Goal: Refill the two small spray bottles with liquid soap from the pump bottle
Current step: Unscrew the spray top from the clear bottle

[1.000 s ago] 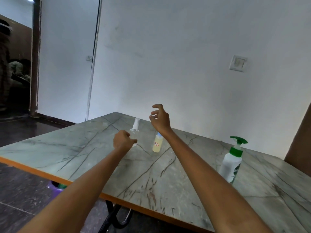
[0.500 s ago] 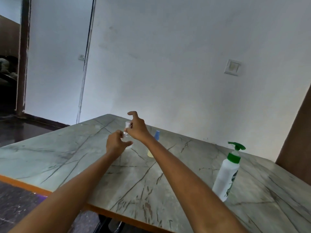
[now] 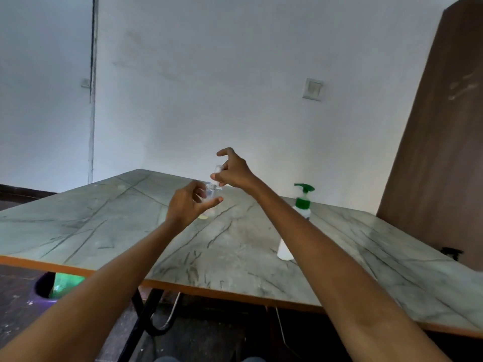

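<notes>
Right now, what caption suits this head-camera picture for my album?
Left hand holds a clear spray bottle; right hand pinches its cap; pump bottle waits.

Grey-green marble-look table (image 3: 109, 226) with an orange edge, sitting on dark floor (image 3: 15, 304). Behind it is a plain white wall (image 3: 209, 87) with a switch plate (image 3: 312, 89); a brown wooden panel (image 3: 439, 152) leans at the table's right end.

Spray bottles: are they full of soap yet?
Not yet. The left hand holds a clear spray bottle, and the right hand pinches its cap just above it, seemingly pulling it off. The pump bottle stands untouched on the table. All the filling is left. The other bottle is mostly hidden.
</notes>
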{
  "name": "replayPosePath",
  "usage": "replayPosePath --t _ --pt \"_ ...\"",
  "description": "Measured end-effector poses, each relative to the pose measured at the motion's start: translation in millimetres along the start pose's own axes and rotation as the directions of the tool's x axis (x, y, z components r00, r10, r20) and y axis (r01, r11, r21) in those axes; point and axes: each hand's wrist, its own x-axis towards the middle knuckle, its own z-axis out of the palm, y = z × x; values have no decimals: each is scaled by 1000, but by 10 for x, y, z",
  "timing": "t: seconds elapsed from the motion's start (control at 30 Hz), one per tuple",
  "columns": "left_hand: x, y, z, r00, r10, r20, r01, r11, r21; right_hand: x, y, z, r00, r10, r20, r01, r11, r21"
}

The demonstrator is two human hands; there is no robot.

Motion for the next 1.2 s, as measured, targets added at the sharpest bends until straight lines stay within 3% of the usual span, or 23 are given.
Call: replayPosePath --t 0.2,0.37,0.5,0.77,1.03,1.1,1.2 --pt "-186 258 403 974 3 228 11 998 -64 -374 396 -310 991 128 31 -128 992 -15" --pt "-281 287 637 942 -44 332 66 996 -56 -520 574 -390 971 216 105 -213 976 -39" --pt "-297 328 763 912 -14 410 20 1000 -11 -566 646 -427 947 264 182 -254 964 -79" --pt "-217 402 749 875 -46 482 15 998 66 -640 638 -468 960 203 191 -171 971 -167" --pt "-213 357 736 867 -66 494 74 997 3 -525 559 -490 930 173 325 -45 930 -364" --pt "-221 351 745 868 -67 492 71 997 10 -510 565 -523 907 198 372 -59 934 -352" --pt "-240 373 757 877 -70 476 65 998 27 -513 567 -529 911 241 335 -130 938 -320"
